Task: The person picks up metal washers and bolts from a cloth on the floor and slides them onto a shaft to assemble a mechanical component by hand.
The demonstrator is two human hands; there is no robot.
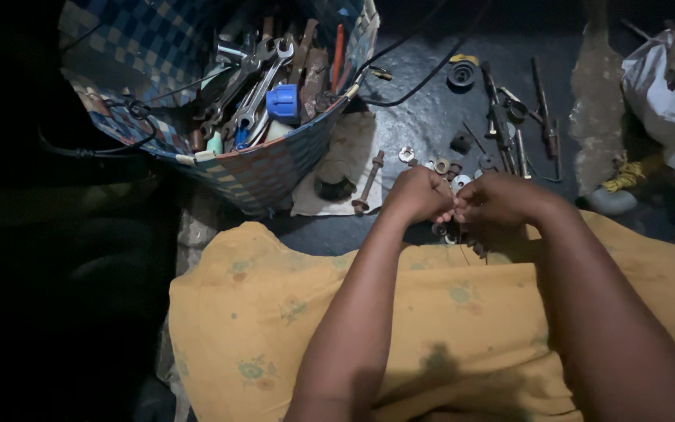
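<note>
Meeting fingertip to fingertip just beyond the yellow cloth (447, 312), the left hand (419, 195) and right hand (498, 202) are curled tight together around something small; what it is cannot be told. Washers and nuts (441, 166) lie scattered just past the cloth, a long bolt (369, 183) beside them, and the woven basket (267, 168) of spanners farther left.
</note>
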